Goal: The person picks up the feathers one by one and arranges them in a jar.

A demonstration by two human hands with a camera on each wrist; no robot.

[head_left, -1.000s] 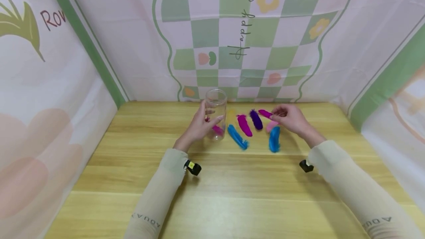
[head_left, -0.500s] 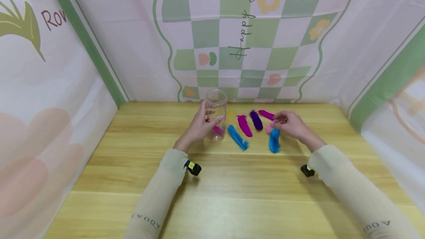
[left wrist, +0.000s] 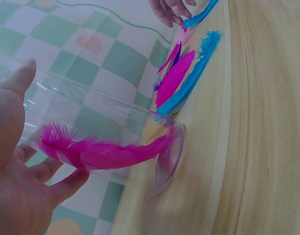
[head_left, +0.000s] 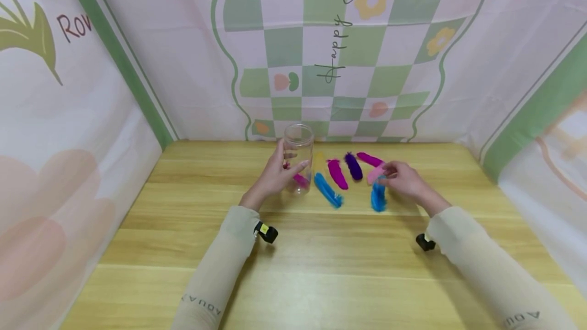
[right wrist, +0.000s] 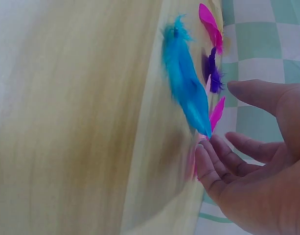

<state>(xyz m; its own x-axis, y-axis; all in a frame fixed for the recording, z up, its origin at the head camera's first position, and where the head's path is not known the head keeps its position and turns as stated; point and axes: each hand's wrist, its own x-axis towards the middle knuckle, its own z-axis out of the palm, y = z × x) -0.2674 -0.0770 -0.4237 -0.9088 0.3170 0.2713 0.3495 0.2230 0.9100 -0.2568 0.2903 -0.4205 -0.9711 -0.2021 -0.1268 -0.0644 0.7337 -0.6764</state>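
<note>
The left hand point(head_left: 273, 173) held the clear jar point(head_left: 303, 153) around its wall, thumb on one side, fingers on the other; the jar stood upright at the bench point(head_left: 312, 269), a magenta feather point(left wrist: 103, 152) leaning inside it. The right hand point(head_left: 404, 180), thumb well apart from lightly bent fingers, was at the upper tip of a blue feather point(head_left: 378, 199) on the bench; whether they touched could not be told. This feather was judged almost weightless, soft-edged and apt to drift, best pinched lightly along its shaft. The jar was judged rigid and smooth, possibly slippery, best gripped around mid-wall. A purple feather point(head_left: 353, 167) lay between the hands.
</note>
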